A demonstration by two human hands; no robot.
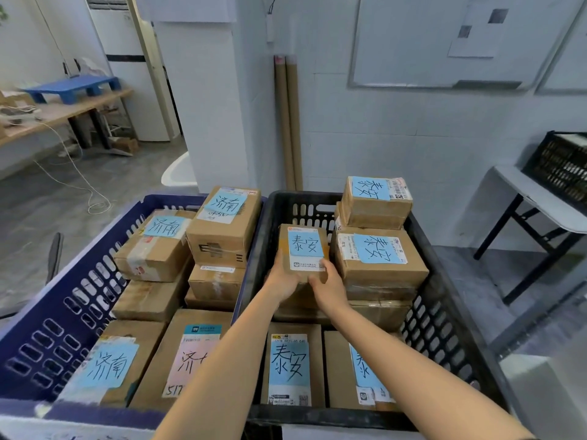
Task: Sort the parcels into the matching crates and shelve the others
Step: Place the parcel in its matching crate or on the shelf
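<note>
Holding a small brown cardboard parcel with a blue handwritten label, the person has both hands on its near edge. The left hand grips the near left corner and the right hand pinches the near right corner, thumb on top. The parcel is over the back-left part of the black slotted plastic crate. Whether it already rests on the boxes below cannot be told.

Sorting looks far along. The black crate holds several boxes whose blue labels bear the same characters as the held one, so this parcel appears to belong here. The blue slotted plastic crate, touching it on the left, is packed with boxes under a different label. No unsorted pile or shelf is in view, so how much remains is unclear.

Room is tight. The tall stack of labelled cardboard boxes stands just beside the parcel on the right, and the crate's far wall is close behind. The shared rim lies just left of the left hand. The open pocket is narrow, so lowering straight down seems safest.
</note>
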